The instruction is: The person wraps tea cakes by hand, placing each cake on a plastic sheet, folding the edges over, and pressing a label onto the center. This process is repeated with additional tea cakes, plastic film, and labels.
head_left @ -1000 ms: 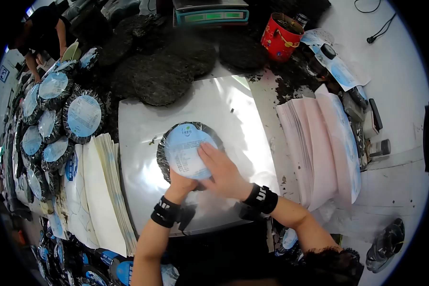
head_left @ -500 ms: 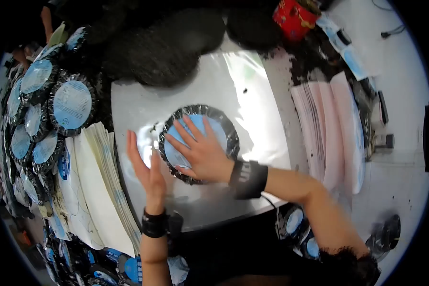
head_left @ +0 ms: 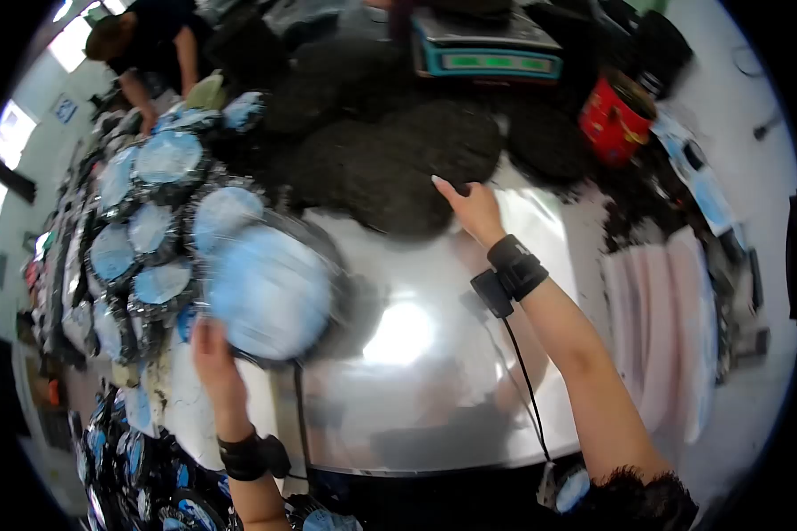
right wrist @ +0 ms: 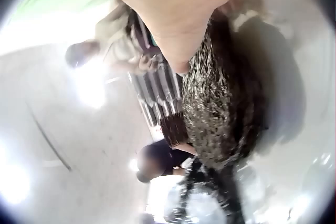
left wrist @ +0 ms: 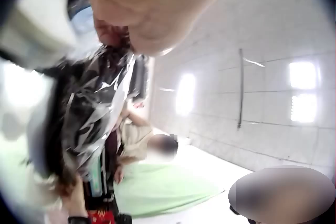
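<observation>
My left hand [head_left: 220, 363] holds a round cake [head_left: 273, 296], wrapped in clear film with a blue and white label, by its near edge. Motion blurs it at the left of the sheet. In the left wrist view the crinkled film of the wrapped cake [left wrist: 89, 108] hangs from the fingers. My right hand [head_left: 478, 214] grips the edge of a dark, flaky round cake [head_left: 398, 186] at the back of the sheet, thumb on top. The right wrist view shows this unwrapped cake [right wrist: 210, 108] close up; the fingers beneath it are mostly hidden.
A shiny metal sheet [head_left: 452, 389] covers the worktop. Wrapped, labelled cakes [head_left: 150, 228] pile up at left, by a paper stack [head_left: 261, 385]. Pink sheets [head_left: 651, 336] stand at right. A scale [head_left: 487, 57] and red bucket [head_left: 615, 124] are behind. Another person [head_left: 155, 44] bends at far left.
The wrapped cake has left the middle of the sheet and moved left in my left hand. My right hand has come off its label and reached forward to the dark cake.
</observation>
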{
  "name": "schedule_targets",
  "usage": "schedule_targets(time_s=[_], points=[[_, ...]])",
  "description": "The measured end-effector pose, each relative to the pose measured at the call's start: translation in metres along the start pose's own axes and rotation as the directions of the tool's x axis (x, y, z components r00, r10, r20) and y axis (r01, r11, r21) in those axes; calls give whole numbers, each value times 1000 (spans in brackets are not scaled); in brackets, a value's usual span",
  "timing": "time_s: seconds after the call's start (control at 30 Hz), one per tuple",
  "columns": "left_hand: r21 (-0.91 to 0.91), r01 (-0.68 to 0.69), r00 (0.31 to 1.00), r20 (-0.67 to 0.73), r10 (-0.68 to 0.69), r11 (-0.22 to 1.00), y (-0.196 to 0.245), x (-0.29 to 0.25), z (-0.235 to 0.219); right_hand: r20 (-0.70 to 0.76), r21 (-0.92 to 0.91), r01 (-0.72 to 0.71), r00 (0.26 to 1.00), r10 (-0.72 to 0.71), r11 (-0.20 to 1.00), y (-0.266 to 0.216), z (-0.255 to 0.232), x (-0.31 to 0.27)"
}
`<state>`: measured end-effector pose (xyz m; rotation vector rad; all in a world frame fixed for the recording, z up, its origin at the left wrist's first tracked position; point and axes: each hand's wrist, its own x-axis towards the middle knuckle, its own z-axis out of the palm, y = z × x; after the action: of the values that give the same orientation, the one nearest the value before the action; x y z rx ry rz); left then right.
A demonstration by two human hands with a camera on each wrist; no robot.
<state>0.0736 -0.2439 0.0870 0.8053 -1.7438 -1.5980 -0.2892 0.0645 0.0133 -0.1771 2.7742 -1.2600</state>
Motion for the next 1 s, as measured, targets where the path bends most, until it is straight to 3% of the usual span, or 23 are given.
schedule_targets(time_s=[0.03, 0.1, 0.13, 0.17, 0.23, 0.3, 0.33, 0.37, 0.43, 0.47, 0.5, 0.53, 0.57, 0.6, 0.63, 0.67, 0.7, 0.77, 0.8, 0.87, 0.9, 0.97, 1.0], points=[[-85, -125, 977, -185, 108, 988, 31, 14, -9, -119, -186, 43, 991, -66, 982, -9, 16, 10], [-179, -156, 964, -240, 111, 971, 56, 21, -13, -68, -199, 9, 997, -23, 980, -22, 20, 11], [-47, -139, 985, -111, 133, 989, 51, 14, -6, -77, -141, 31, 996, -42, 989, -23, 22, 11], [-26, -15, 1000, -16, 15, 1000, 46, 5, 11, -89, -91, 42, 995, -50, 995, -19, 21, 10], [216, 118, 971, 178, -158, 969, 7, -4, 44, -163, 93, 114, 982, -97, 989, -7, 37, 17], [161, 41, 965, 251, -81, 986, -31, 3, 82, -230, 360, 154, 970, -73, 920, 1, 53, 17], [129, 79, 958, 266, -112, 988, -45, 17, 99, -188, 500, 138, 981, -48, 855, -3, 46, 3], [93, -22, 966, 260, -2, 995, -44, 20, 124, -141, 629, 118, 989, -38, 769, -6, 38, -14], [-25, 37, 954, 300, -28, 999, -65, 14, 144, 70, 705, -47, 998, -4, 708, 27, 24, -56], [-66, 88, 941, 333, -61, 994, -70, -4, 152, 17, 603, 77, 994, -109, 794, 34, 0, -95], [-111, 136, 927, 366, -87, 985, -74, -21, 163, 107, 523, 93, 979, -173, 848, 38, -29, -131], [-152, 181, 911, 398, -107, 972, -77, -38, 178, 104, 464, 115, 977, -183, 878, 57, -36, -157], [-175, 232, 889, 438, -135, 957, -78, -59, 188, 60, 575, 69, 990, -126, 815, 50, -39, -186], [34, 15, 865, 501, -30, 999, -62, -91, 189, -27, 496, 97, 995, -97, 863, 43, -32, -206], [171, -118, 919, 393, 42, 978, -69, -113, 190, -113, 411, 123, 990, -84, 903, 39, -28, -219], [99, -63, 933, 360, 24, 993, -64, -122, 188, -20, 430, 49, 999, -44, 901, 38, -31, -220], [21, -17, 946, 324, 10, 1000, -58, -126, 189, -25, 310, 78, 997, -74, 947, 38, -38, -219], [166, -123, 944, 323, 64, 978, -62, -125, 187, -15, 52, 133, 991, -132, 990, 33, -52, -219], [233, -171, 945, 313, 93, 957, -62, -124, 188, -1, 28, 319, 948, -319, 947, 24, -61, -217], [198, -105, 949, 312, 39, 975, -56, -123, 190, 42, -4, 646, 763, -645, 763, 2, -72, -217], [189, -72, 949, 317, 8, 979, -54, -122, 189, 178, -112, 749, 661, -729, 653, -11, -62, -223], [266, -94, 937, 351, -6, 959, -54, -116, 166, 332, -150, 761, 640, -693, 631, 12, -27, -221], [305, -93, 928, 371, -28, 948, -51, -110, 141, 318, -137, 760, 641, -698, 636, 11, -21, -221]])
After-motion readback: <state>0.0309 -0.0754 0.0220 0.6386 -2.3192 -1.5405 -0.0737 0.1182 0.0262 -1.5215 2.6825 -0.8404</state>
